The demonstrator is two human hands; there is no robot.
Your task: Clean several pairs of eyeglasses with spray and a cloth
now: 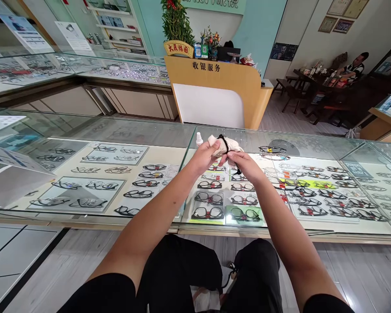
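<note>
Both of my hands meet above the glass counter. My left hand (pixel 206 155) is closed on a cream cloth (pixel 236 144), with the thumb on top. A dark, thin-framed pair of glasses (pixel 224 140) shows as a black curve across the cloth, which covers most of it. My right hand (pixel 243 163) pinches the glasses near the cloth's right side, and a black tip pokes out under its fingers. Just behind my left hand stands a small white bottle (pixel 199 139). Under the glass lie rows of glasses (pixel 209 184).
The glass display counter (pixel 169 221) spans my front. A white paper sheet (pixel 18 180) stands at the left. Beyond are a wooden cashier desk (pixel 215 74) with plants and further showcases (pixel 124 71). A person (pixel 355 67) sits at a dark table (pixel 322 80) at the far right.
</note>
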